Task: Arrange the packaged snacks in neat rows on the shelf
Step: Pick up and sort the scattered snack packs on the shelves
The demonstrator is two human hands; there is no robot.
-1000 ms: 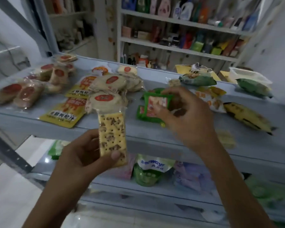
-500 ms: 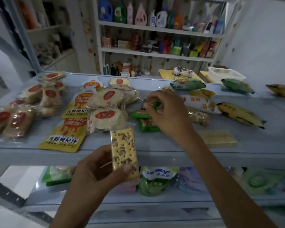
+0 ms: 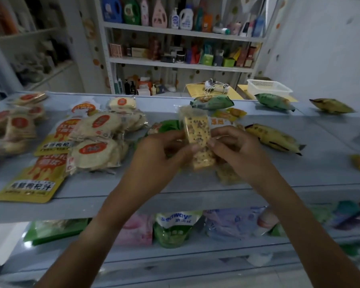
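- Above the pale blue shelf's (image 3: 175, 194) front edge, both hands pinch one clear-wrapped yellow seeded cracker pack (image 3: 197, 140): left hand (image 3: 164, 150) on its left edge, right hand (image 3: 235, 148) on its right.
- A second ago the right hand was at the green packets (image 3: 168, 126) behind the cracker pack; it has let go and joined the left.
- Round red-labelled cakes (image 3: 96, 140) lie left of the pack.
- Likely the cracker pack gets placed next.

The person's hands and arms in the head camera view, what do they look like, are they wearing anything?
Both forearms come up from the bottom edge bare, with no sleeves in view. The left hand and the right hand wear no gloves. No watch, bracelet or ring shows on either wrist or on the fingers that can be seen. The fingernails look short and unpainted, though the picture is somewhat blurred.
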